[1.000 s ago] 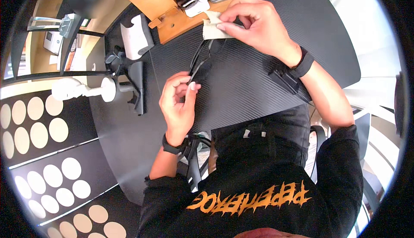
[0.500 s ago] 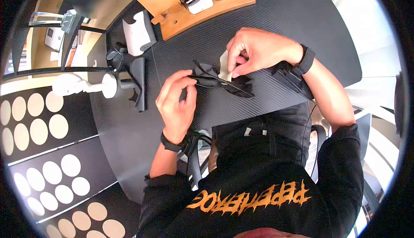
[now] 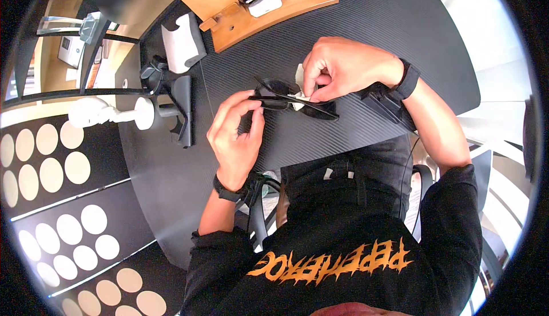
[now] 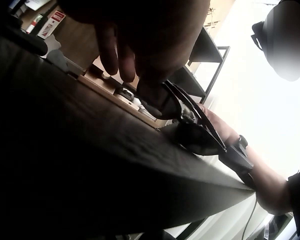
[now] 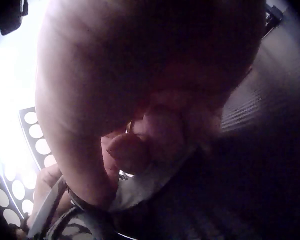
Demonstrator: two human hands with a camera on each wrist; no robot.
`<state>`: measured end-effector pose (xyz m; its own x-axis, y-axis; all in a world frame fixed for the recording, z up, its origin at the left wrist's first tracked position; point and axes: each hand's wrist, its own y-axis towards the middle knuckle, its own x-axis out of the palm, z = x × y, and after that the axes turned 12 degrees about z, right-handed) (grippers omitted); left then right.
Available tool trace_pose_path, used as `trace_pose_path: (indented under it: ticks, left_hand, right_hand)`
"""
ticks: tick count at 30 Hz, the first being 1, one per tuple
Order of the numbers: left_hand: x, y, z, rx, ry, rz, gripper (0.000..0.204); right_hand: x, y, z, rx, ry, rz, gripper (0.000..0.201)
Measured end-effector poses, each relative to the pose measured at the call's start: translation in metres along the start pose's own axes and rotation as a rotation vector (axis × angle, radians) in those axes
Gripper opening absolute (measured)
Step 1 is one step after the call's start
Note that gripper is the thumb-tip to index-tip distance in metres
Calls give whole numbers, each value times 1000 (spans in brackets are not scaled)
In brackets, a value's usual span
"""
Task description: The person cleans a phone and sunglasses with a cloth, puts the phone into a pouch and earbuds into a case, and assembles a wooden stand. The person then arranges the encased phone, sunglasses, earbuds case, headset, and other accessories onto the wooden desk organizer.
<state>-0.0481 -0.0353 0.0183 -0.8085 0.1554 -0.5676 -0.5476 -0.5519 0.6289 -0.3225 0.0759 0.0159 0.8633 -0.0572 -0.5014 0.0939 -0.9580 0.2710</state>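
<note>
In the head view my left hand (image 3: 234,136) pinches the end of a pair of dark sunglasses (image 3: 321,110) between fingertips and thumb. The glasses lie crosswise over the desk, their temples unfolded. My right hand (image 3: 349,67) pinches a small pale cloth (image 3: 299,76) at the middle of the glasses, by the bridge and inner lens edge. Part of the cloth sticks up behind the fingers. From the left wrist the sunglasses (image 4: 197,140) appear tilted, close over the desk. The right wrist view is dark; the cloth (image 5: 145,187) hangs below the curled fingers.
A wooden organizer (image 3: 269,24) with white devices stands at the back of the black desk (image 3: 389,18). To its left are a white-and-grey holder (image 3: 182,44), a black stand (image 3: 182,110) and a white figure (image 3: 108,116). Both wrists wear black straps.
The sunglasses have turned from pointing away to lying crosswise. My right hand has come down from near the organizer, bringing the cloth onto the glasses' middle; in the last half second it shifted only slightly.
</note>
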Motion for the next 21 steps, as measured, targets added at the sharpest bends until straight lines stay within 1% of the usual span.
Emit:
trace_pose_path:
  ticks: [4, 6, 10, 12, 13, 15, 16, 17, 19, 21]
  left_hand:
    - [0, 1, 2, 27, -8, 12, 19]
    - [-1, 3, 4, 132, -5, 3, 20]
    - [0, 0, 8, 113, -31, -13, 21]
    - [2, 0, 11, 217, -66, -46, 20]
    - [3, 0, 12, 217, -66, -46, 20]
    - [3, -2, 11, 204, -73, -59, 20]
    - [2, -3, 10, 203, -70, -59, 20]
    - [2, -2, 9, 195, -74, -56, 20]
    - [2, 0, 8, 191, -74, -50, 20]
    - [0, 3, 7, 163, -39, -32, 18]
  right_hand:
    - [4, 2, 6, 8, 61, 32, 11]
    - [2, 3, 3, 10, 192, 13, 12]
    - [8, 4, 1, 49, 247, 41, 11]
    - [16, 7, -1, -15, 77, 127, 11]
    - [15, 7, -1, -16, 77, 127, 11]
    - [14, 7, 0, -30, -72, 221, 11]
    - [13, 6, 3, -51, -96, 274, 12]
    - [11, 5, 4, -55, -96, 274, 12]
    - [4, 4, 3, -23, -269, 334, 11]
    - [-5, 1, 5, 13, -392, 528, 11]
